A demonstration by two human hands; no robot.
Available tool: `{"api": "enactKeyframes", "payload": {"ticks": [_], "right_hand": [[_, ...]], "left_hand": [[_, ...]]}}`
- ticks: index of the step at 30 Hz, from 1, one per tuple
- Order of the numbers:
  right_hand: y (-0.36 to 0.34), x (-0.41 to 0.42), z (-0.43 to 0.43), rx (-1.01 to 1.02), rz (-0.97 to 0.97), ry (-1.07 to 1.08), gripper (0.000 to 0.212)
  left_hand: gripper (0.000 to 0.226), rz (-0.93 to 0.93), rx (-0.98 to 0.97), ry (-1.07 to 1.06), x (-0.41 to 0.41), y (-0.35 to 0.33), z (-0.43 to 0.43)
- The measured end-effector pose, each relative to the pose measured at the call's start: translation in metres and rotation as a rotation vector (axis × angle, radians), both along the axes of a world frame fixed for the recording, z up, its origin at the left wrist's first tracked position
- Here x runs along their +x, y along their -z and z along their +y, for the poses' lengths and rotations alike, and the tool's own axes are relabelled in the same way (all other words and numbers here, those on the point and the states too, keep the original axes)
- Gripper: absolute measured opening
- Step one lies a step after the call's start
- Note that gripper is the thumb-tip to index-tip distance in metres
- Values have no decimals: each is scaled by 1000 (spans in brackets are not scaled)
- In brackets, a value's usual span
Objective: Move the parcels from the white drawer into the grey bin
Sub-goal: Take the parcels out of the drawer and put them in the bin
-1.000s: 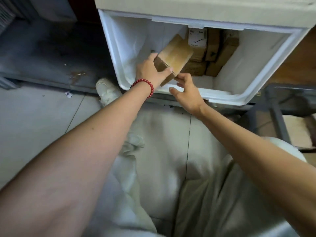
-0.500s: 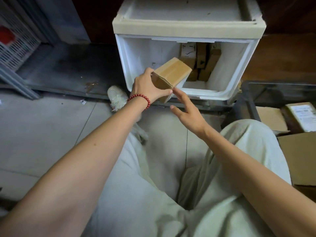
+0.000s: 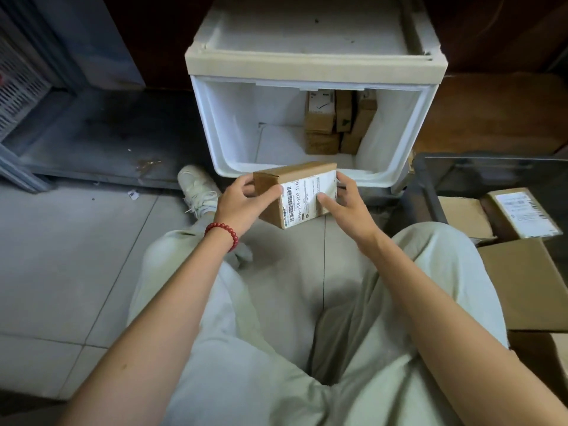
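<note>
Labelled parcel: brown carton, white label up, tilted, held just before white drawer. Stacked parcels at drawer's back right. Grey bin right of drawer, containing binned parcels.

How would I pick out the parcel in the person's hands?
Find the white drawer open on the floor. Just before its front rim, the left hand and right hand hold one brown parcel. Unlike the parcels stacked at the drawer's back, it is outside, barcode label up.
</note>
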State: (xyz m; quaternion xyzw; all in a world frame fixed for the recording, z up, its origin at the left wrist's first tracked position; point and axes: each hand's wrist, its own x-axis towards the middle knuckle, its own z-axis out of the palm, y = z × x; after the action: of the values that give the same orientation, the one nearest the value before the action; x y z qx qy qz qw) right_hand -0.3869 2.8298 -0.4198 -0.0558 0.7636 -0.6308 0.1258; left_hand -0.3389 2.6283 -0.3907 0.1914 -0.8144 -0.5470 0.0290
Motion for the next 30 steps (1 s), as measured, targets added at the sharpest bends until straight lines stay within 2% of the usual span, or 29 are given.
{"api": "enactKeyframes", "payload": {"ticks": [7,12,15,18,23,27,30], "right_hand": [[1,2,-11,-73,-104,41,60],[0,3,-6,-85,-91,-24,55],[3,0,-4,-118,-113,-2,69],[6,-2,-2,-145,-153,44,81],[6,-3,-3,-185,-186,89,60],[2,-2,-1,-199,-185,32,43],[-1,-3,1,-197,-188,-23,41]], "left_hand": [[37,-13,139,-134,1,0,-2],[33,-5,143,-166,-1,4,-2],[29,-30,123,-157,-2,5,-1],[36,-58,105,-149,-1,6,0],[28,-79,88,-121,-1,7,3],[42,-82,51,-120,-2,8,3],[44,-103,29,-117,-1,4,5]]}}
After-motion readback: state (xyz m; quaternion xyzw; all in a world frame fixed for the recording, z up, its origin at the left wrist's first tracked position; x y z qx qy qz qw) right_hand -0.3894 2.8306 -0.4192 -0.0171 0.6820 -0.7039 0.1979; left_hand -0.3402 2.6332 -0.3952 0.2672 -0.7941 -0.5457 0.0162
